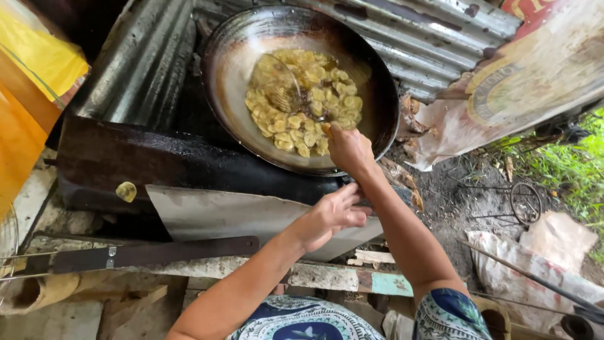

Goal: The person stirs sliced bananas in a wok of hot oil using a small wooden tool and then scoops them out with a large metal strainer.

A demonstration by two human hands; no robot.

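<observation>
The wok [302, 82], a large dark round pan, sits tilted on a blackened stove ledge against corrugated metal sheeting [434, 44]. Pale yellow slices [314, 107] float in oil at the wok's centre, crowded together. A wire skimmer [280, 85] lies among the slices toward the wok's left side, its bowl partly sunk.

The right hand [349, 148] reaches over the wok's near rim, fingers closed narrow around what appears to be the end of a stick or handle; arm held long, likely to keep clear of the hot oil. The left hand [330, 214] hangs below the wok's near edge, fingers loosely curled, holding nothing visible.

One stray slice [126, 191] lies on the ledge left of the wok. A flat metal sheet [239, 214] leans below the wok.
</observation>
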